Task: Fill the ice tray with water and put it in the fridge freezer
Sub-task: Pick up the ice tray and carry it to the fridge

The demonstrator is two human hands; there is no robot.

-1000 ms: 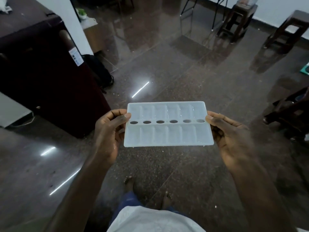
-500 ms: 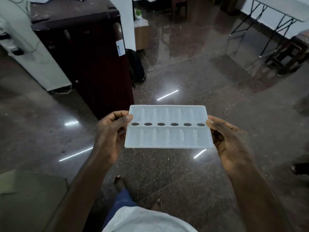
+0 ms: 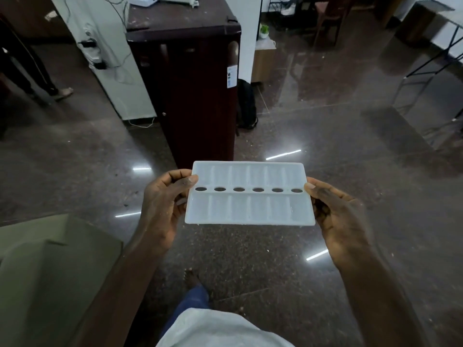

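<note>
A white ice tray (image 3: 249, 209) with two rows of compartments and a line of oval holes down its middle is held level in front of me. My left hand (image 3: 164, 209) grips its left end, thumb on top. My right hand (image 3: 337, 216) grips its right end the same way. A dark maroon fridge (image 3: 193, 78) stands straight ahead beyond the tray, its door closed. Whether water lies in the compartments is hard to tell.
A grey-green surface (image 3: 50, 271) fills the lower left. A black backpack (image 3: 246, 103) leans by the fridge's right side. A white pillar (image 3: 110, 58) with sockets and cables stands left of the fridge. A person's legs (image 3: 30, 68) are far left. A folding table (image 3: 431, 53) stands at right.
My view has swung left and up, so the fridge has come from the left edge to straight ahead. Both hands keep the same hold on the tray.
</note>
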